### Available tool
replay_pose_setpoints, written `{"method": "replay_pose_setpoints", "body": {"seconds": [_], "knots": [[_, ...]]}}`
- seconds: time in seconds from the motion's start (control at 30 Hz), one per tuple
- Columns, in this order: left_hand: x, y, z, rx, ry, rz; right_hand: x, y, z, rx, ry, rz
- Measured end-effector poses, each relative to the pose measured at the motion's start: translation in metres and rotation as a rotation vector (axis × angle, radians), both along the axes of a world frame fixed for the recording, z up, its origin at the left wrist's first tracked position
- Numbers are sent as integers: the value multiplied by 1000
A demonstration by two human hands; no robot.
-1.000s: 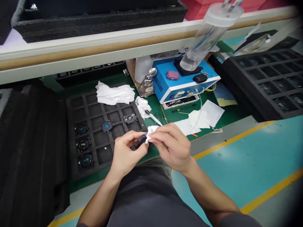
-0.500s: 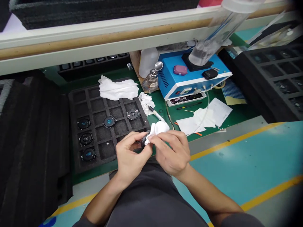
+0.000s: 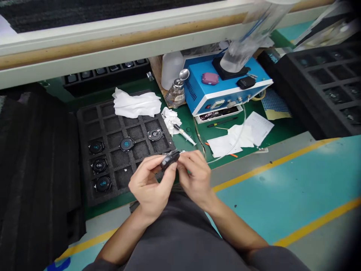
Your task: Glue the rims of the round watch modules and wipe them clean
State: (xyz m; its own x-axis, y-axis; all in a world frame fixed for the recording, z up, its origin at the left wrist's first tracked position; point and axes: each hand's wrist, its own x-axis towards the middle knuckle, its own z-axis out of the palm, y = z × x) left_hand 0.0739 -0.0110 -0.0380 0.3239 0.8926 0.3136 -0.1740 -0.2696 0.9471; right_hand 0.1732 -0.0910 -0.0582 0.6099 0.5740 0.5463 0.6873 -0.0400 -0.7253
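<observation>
My left hand (image 3: 150, 184) pinches a black round watch case (image 3: 170, 160) between thumb and fingers, tilted nearly edge-on. My right hand (image 3: 196, 177) is closed at the watch's right edge. A small bit of a white wiping cloth (image 3: 182, 151) shows above its fingertips; the rest is hidden behind the hand. Below and to the left lies a black foam tray (image 3: 90, 199) with square pockets. Several round watch cases sit in it, among them one with a blue-marked face (image 3: 126, 143) and another near the right side (image 3: 155, 134).
A folded white cloth (image 3: 137, 105) lies over the tray's back. Beside it are crumpled tissue (image 3: 169, 114), a syringe (image 3: 184, 134) and a glass pump bottle (image 3: 176, 92). A blue machine (image 3: 194, 88) stands behind, with papers (image 3: 220, 146) in front. Foam stacks (image 3: 39, 169) rise at left.
The white cloth, spread over the watch before, has dropped mostly out of sight behind my right hand. The watch has turned more edge-on, and both hands have shifted slightly left.
</observation>
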Motion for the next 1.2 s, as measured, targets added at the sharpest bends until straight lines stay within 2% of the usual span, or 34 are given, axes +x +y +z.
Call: {"method": "replay_pose_setpoints", "body": {"seconds": [0.1,0.17,0.2,0.27,0.43,0.73,0.8,0.97,1.03,1.2], "knots": [[-1,10,-5,-169,-35,0,12,2,-3,168,650,47],[-1,16,-9,-258,-44,-2,20,3,-2,276,990,102],[-1,18,-10,-286,-40,-11,23,4,-1,309,1086,129],[-2,19,-10,-315,-12,-50,25,4,1,333,1134,134],[-3,13,-3,-269,82,-160,21,1,5,267,811,77],[-4,13,1,-193,120,-180,15,4,18,190,147,135],[-4,13,2,-166,139,-170,16,5,16,186,95,98],[-3,14,0,-55,172,-132,19,4,16,182,126,4],[-2,14,-1,-30,183,-129,18,4,18,187,111,45],[0,14,-1,9,179,-145,16,5,18,146,46,257]]}}
